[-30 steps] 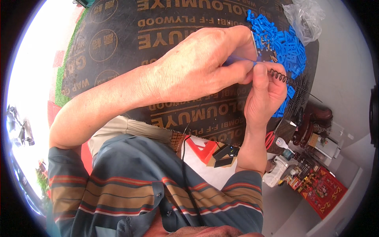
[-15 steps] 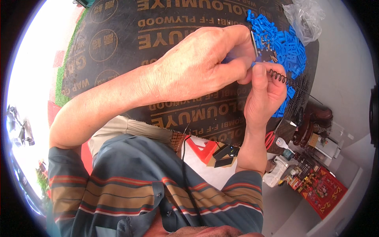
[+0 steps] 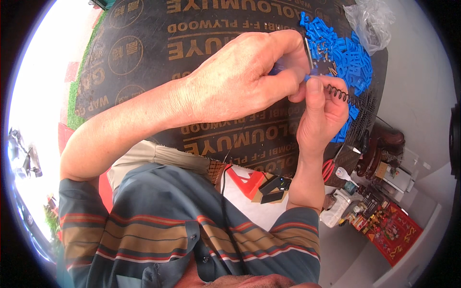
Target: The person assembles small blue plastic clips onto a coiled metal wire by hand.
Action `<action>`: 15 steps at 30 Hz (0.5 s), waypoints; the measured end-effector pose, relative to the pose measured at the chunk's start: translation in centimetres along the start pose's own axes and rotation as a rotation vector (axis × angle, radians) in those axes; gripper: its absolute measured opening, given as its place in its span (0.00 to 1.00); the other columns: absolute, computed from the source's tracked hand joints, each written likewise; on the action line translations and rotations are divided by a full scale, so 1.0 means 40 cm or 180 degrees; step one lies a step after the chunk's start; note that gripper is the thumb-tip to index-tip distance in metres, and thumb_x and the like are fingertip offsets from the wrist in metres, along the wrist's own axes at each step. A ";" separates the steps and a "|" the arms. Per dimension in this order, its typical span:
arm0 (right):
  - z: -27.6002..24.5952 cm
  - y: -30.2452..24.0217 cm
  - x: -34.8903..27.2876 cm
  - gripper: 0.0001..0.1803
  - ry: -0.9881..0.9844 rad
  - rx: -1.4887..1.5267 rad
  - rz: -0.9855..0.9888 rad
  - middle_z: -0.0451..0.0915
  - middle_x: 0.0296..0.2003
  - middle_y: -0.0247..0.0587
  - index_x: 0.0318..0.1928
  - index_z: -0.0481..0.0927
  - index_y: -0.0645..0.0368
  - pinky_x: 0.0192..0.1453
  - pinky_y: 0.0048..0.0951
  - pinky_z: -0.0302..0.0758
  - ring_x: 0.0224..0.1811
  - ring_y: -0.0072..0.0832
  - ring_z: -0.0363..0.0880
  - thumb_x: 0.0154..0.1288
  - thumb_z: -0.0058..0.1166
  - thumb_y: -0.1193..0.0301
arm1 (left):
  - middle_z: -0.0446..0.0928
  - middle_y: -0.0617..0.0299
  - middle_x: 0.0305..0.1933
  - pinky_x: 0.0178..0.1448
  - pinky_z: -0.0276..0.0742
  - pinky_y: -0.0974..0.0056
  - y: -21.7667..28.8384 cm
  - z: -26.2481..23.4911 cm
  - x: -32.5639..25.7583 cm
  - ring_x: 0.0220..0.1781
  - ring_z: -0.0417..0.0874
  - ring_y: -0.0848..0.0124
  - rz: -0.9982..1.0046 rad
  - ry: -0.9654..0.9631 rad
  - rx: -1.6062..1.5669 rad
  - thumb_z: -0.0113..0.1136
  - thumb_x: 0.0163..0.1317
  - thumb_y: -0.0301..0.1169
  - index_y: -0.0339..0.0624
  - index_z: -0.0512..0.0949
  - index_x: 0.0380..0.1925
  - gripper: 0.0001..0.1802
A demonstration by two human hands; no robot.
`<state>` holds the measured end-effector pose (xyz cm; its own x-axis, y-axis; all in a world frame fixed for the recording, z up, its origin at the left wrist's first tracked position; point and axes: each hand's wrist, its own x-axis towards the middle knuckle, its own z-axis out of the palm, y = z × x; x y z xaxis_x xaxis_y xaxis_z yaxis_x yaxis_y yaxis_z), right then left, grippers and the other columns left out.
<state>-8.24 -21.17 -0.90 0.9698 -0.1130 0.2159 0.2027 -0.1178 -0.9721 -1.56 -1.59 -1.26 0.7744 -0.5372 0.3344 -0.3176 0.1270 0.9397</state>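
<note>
My left hand point(image 3: 240, 79) reaches across above the dark board, its fingers curled and closed around something mostly hidden. A flat silvery edge point(image 3: 308, 49) shows by its fingertips, and a bluish patch shows inside its curl. My right hand point(image 3: 319, 113) meets those fingertips from the right, thumb pressed against the fingers. From its grip a black coil spring point(image 3: 338, 92) sticks out to the right. A small bit of blue plastic point(image 3: 308, 78) peeks out where both hands' fingertips come together; most of it is covered.
Beyond my hands a heap of blue plastic pieces point(image 3: 353, 65) lies on the dark printed plywood point(image 3: 144, 62), small metal pins point(image 3: 333, 67) among them. More black springs point(image 3: 363, 113) pile up at the right edge. A clear plastic bag point(image 3: 372, 24) sits at the far right.
My left hand's fingers have shifted very slightly at the grip. The right hand and the spring stay where they were.
</note>
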 end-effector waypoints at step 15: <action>-0.002 0.003 0.003 0.09 0.0032 -0.0039 0.0030 0.84 0.31 0.39 0.47 0.78 0.64 0.40 0.22 0.79 0.32 0.20 0.82 0.78 0.62 0.71 | 0.81 0.63 0.35 0.37 0.78 0.68 0.010 0.002 -0.003 0.33 0.80 0.78 -0.0465 -0.0068 -0.0193 0.57 0.76 0.33 0.37 0.78 0.47 0.10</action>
<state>-8.11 -21.30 -0.98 0.9703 -0.1240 0.2076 0.1917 -0.1287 -0.9730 -1.83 -1.54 -0.94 0.7979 -0.5711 0.1928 -0.1683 0.0960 0.9811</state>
